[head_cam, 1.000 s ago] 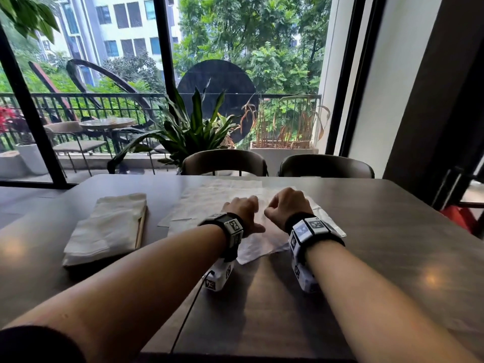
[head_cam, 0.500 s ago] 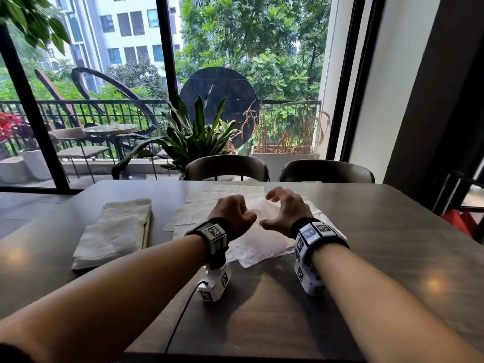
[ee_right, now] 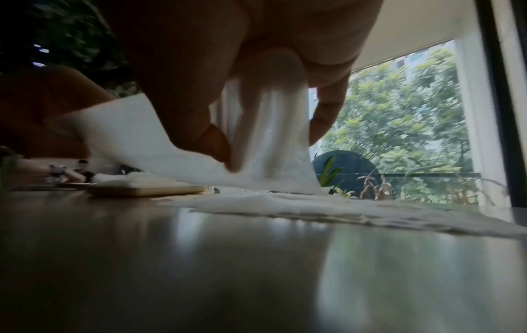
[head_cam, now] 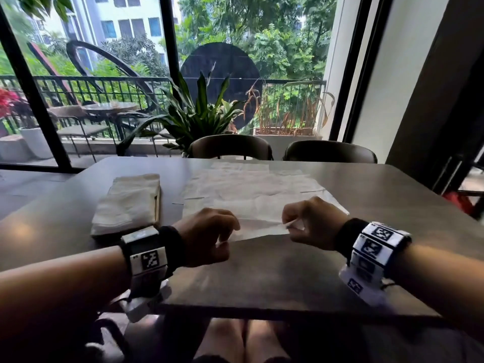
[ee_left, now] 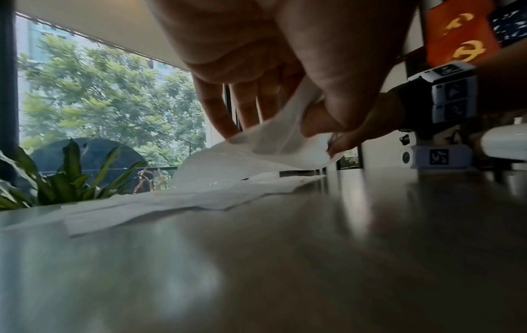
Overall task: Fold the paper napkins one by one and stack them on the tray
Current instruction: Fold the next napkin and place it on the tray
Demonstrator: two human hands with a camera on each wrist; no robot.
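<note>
Pinching one napkin (head_cam: 259,226) edge, both hands' grips hover over the dark table (head_cam: 262,279) by windows (head_cam: 104,48).

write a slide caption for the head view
Both hands, left hand and right hand, pinch a thin white paper napkin off the grey table.

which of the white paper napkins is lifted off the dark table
The nearest unfolded white paper napkin: the left hand and right hand pinch its near corners, raising that edge. The other spread napkins lie flat.
</note>
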